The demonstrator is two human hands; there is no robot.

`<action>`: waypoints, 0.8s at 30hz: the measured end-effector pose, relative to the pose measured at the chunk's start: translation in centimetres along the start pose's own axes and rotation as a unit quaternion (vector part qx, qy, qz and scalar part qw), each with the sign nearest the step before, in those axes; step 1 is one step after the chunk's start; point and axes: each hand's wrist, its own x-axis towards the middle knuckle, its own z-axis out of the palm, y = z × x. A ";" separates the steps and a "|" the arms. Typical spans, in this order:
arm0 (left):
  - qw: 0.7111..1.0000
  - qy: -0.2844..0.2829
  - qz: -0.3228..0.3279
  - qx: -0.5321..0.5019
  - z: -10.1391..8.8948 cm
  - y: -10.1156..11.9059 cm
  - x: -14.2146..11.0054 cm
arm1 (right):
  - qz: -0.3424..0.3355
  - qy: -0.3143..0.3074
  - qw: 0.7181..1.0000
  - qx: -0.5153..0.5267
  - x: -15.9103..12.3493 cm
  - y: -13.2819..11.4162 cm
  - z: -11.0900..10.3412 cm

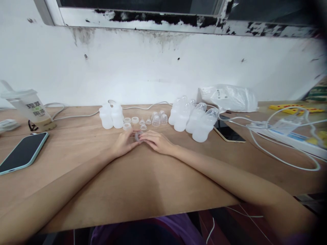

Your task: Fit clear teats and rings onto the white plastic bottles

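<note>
At the near edge of the wooden table point(153, 183), both forearms are resting on the surface. The left hand point(124, 143) and right hand point(157, 142) are meeting, fingers closing from either side on a small round translucent piece point(138, 136); it is sitting between their fingertips, touching both. Just beyond the hands, white rings point(127, 126), clear teats point(143, 126) and clear domed caps point(164, 119) are standing in small groups, left to right. Two uncapped white bottles point(117, 116) are standing left of the rings; capped bottles point(201, 129) are clustering right of the caps. A light-cased phone point(22, 152) is lying far left, near a drink cup point(35, 109); a dark phone point(229, 131) is lying beside the capped bottles. Farther back, a plastic bag point(230, 98) is lying near the wall point(133, 68).
</note>
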 end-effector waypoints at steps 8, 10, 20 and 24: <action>0.993 -0.032 0.051 0.103 -0.3 0.8 -0.2 | 0.044 0.020 0.999 -0.005 -0.4 0.1 0.2; 0.989 -0.038 0.063 0.129 -0.3 0.9 -0.3 | 0.071 0.027 0.997 0.012 -0.4 0.2 0.3; 0.967 -0.056 0.160 0.192 -0.1 1.7 -0.2 | 0.153 0.019 0.981 0.118 0.1 0.5 0.3; 0.973 0.001 0.092 0.211 0.0 1.7 -0.2 | 0.158 0.027 0.984 0.073 0.1 0.3 0.2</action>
